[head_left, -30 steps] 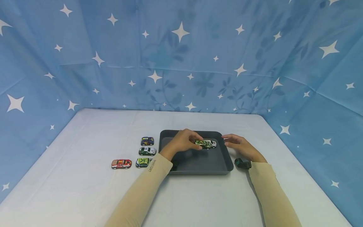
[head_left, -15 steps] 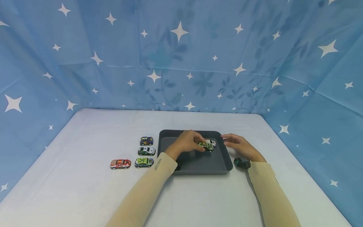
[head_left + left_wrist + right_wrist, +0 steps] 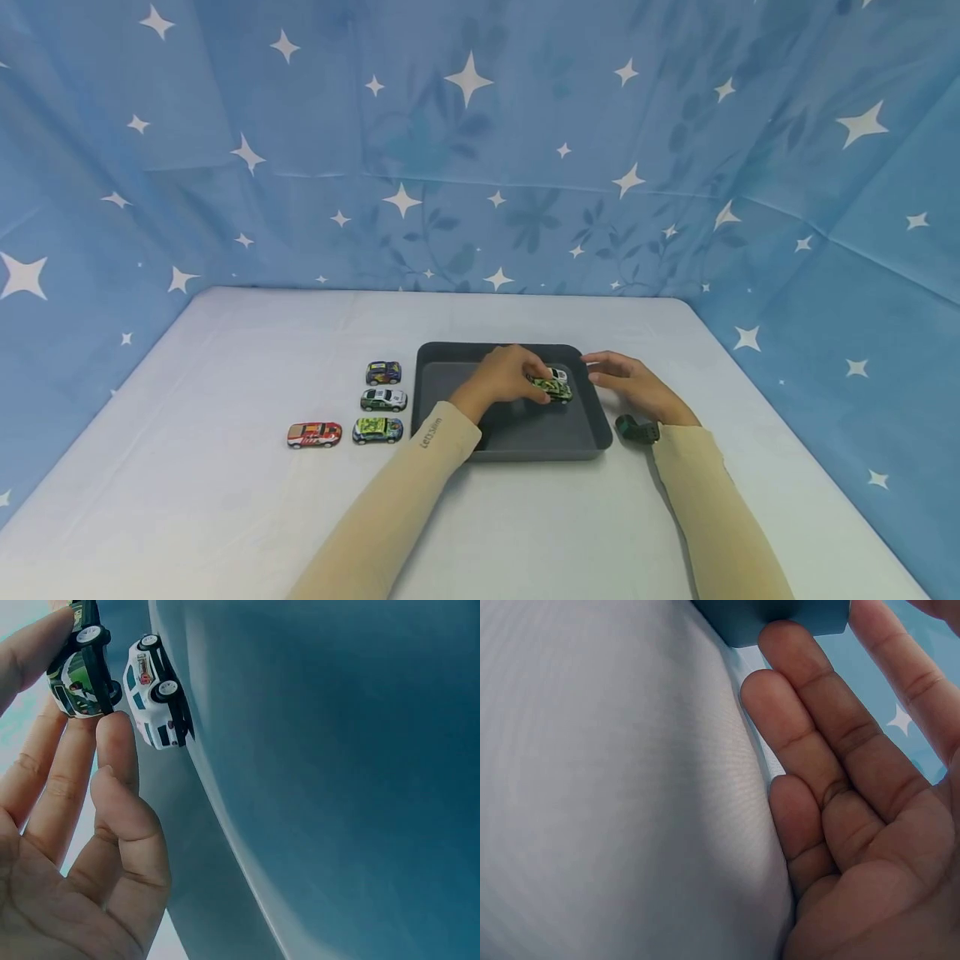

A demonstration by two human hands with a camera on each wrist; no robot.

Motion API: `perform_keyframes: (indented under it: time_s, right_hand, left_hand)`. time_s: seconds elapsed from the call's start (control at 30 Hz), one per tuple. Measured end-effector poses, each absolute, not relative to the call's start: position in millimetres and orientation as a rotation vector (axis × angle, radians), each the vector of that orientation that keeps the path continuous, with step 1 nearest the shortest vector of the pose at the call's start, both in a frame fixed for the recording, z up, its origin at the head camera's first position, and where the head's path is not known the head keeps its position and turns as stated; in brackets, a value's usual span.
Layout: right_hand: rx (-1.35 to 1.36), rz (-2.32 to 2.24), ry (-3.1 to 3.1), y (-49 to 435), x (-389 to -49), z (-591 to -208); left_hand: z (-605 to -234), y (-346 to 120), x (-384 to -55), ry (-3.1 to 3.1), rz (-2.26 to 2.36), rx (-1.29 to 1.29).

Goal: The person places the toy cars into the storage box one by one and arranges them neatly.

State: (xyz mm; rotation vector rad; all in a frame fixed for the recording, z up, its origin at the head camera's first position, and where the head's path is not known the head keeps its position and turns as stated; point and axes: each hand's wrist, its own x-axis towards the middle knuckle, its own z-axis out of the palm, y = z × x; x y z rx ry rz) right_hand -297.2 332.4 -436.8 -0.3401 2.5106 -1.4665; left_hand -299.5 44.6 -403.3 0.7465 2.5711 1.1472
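Observation:
My left hand (image 3: pixel 502 375) pinches a green camouflage toy car (image 3: pixel 557 391) between thumb and fingers, low inside the right part of the dark grey tray (image 3: pixel 525 435). Right behind it stands a white toy car (image 3: pixel 558 374), partly hidden in the head view. The left wrist view shows the white toy car (image 3: pixel 154 694) on the tray floor, with a narrow gap between it and the held green car (image 3: pixel 79 679). Outside the tray's right wall is my right hand (image 3: pixel 630 385), holding no car. Its fingertips (image 3: pixel 784 641) are right at the wall, fingers loosely extended.
Left of the tray, a dark blue toy car (image 3: pixel 384 372), a white-and-green one (image 3: pixel 384 400) and a yellow-green one (image 3: pixel 378 430) form a column. A red toy car (image 3: pixel 314 434) lies farther left. Blue starry cloth (image 3: pixel 480 167) hangs behind the white table (image 3: pixel 225 500).
My left hand has moved the green car slightly right and toward me, from beside the white car to in front of it. The right hand stays at the tray's right edge.

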Motion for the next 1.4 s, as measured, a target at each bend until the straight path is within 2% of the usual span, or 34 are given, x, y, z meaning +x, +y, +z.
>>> perform_keyframes:
  time_s: [1.4]
  right_hand:
    - [-0.311, -1.483, 2.503, 332.0, -297.0, -437.8]
  left_hand:
    - [-405.1, 62.9, -295.5, 2.730, 0.818, 0.668]
